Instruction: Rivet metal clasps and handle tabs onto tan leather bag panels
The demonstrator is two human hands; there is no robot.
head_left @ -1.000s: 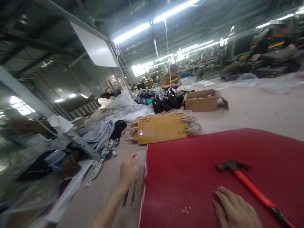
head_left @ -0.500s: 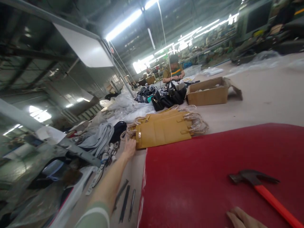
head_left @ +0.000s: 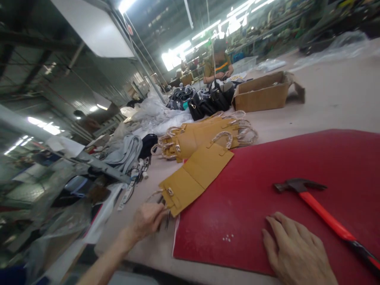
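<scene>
The left hand (head_left: 149, 218) grips a mustard panel (head_left: 196, 179), right hand (head_left: 298, 250) palm-down.

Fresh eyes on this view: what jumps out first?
A red mat fills the lower right, a red-handled claw hammer lying on it beside the right hand. Across the mat's left edge slants a mustard-yellow panel, its near end in the left hand, a stack of similar panels behind.

hammer (head_left: 325, 215) on mat (head_left: 243, 190) | panel (head_left: 194, 180) over mat's left edge | stack (head_left: 191, 138) behind panel | carton (head_left: 261, 97) right of bags (head_left: 204, 105)
</scene>
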